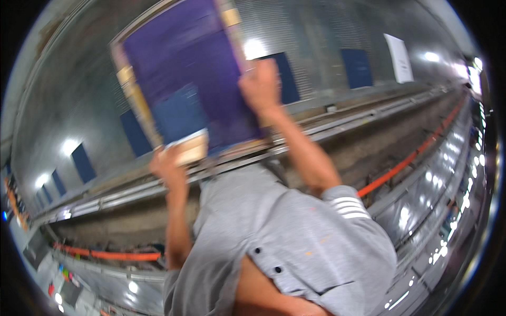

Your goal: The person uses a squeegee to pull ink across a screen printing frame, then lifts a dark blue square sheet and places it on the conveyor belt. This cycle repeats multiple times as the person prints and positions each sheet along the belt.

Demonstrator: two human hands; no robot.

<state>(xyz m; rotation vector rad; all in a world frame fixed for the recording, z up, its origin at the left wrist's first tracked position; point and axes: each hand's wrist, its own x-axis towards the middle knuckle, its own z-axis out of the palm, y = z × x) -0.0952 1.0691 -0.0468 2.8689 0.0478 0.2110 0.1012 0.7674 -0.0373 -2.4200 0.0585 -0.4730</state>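
— What do the hands hold?

— A purple frame [195, 68], a flat rectangular screen with a pale wooden border and tan tape along its edges. It is raised up in front of a grey ribbed wall [316, 42], tilted, with its top leaning to the right.

— How is each hand set?

— The left hand [167, 167] is closed on the frame's lower left corner, just where the pale wood shows. The right hand [261, 87] is closed on the frame's right edge, higher up. The two hands are well apart, one at each side of the frame.

— Does the frame rest on anything?

— No; only the hands carry it. Below it runs a long metal rail [337, 124] along the wall.

— What else is in view?

— A grey shirt [295, 231] with dark buttons and white stripes on the sleeve fills the lower middle. Dark blue panels [357, 67] sit on the wall, with a white sheet [399, 58] near the upper right. An orange pipe [406, 160] runs along beneath the rail. The picture is blurred, so finer detail is lost.
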